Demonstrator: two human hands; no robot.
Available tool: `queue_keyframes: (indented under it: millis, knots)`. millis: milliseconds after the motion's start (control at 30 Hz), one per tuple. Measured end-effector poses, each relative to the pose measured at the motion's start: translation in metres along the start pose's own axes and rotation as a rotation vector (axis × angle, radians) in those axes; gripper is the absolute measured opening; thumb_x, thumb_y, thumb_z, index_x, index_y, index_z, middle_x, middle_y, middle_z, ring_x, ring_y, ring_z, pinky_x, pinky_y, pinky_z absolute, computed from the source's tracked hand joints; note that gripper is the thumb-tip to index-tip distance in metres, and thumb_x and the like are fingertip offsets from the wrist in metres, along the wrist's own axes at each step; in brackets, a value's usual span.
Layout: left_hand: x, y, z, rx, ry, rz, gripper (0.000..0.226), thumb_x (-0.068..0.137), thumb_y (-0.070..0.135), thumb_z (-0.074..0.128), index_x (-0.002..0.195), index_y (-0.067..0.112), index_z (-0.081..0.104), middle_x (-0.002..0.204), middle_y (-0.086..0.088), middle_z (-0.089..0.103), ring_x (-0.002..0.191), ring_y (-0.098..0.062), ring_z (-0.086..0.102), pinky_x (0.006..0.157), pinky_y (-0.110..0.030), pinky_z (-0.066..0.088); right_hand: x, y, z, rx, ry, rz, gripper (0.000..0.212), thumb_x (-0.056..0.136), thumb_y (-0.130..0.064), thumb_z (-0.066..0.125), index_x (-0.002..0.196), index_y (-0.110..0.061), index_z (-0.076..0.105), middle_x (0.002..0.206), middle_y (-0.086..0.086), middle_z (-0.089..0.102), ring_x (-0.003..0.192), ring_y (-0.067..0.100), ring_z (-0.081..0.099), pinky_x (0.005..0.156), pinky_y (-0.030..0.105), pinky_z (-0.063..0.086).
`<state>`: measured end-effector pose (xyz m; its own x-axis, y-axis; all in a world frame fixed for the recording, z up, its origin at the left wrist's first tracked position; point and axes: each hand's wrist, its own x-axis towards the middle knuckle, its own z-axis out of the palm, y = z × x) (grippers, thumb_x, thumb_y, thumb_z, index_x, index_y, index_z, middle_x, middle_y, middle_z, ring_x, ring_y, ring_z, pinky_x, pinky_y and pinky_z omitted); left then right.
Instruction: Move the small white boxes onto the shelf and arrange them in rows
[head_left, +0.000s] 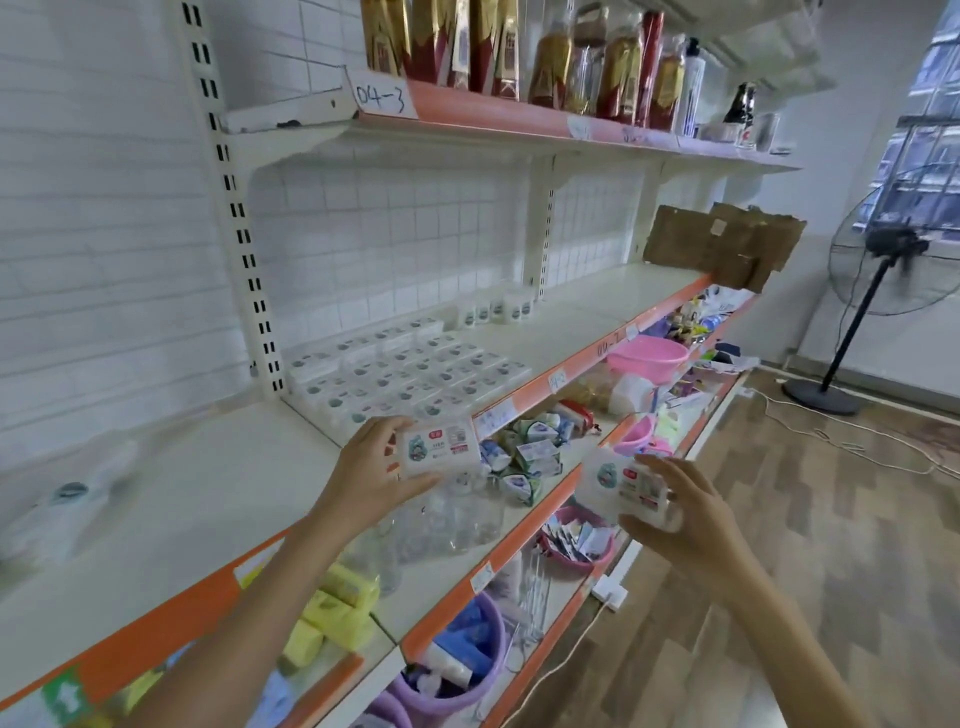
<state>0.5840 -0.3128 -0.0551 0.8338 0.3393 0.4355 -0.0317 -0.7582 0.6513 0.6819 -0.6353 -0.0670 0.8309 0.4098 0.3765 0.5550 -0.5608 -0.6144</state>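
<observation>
White metal shelf (571, 332) (glossy); both hands' fingers (387, 434) grip small rectangular boxes (440, 451).

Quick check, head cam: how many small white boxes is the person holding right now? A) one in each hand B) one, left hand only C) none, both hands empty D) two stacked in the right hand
A: the left hand grips one small white box just in front of the rows of boxes on the white shelf, and the right hand holds a second small white box lower down, apart from the first.
</observation>
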Motion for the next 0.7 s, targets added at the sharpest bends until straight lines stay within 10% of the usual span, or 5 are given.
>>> queue_keyframes:
  millis: [700]
  knots:
    - [0.235,-0.099,0.041,0.142,0.231,-0.382,0.069,0.07,0.035,0.078,0.129,0.014,0.048,0.128,-0.003,0.049,0.105,-0.013,0.049,0.085,-0.022,0.037,0.395,0.036,0.107,0.051,-0.347,-0.361,0.068,0.072,-0.027,0.077,0.133,-0.02,0.047,0.131,0.002,0.042,0.119,0.022,0.043,0.101,0.033,0.038]
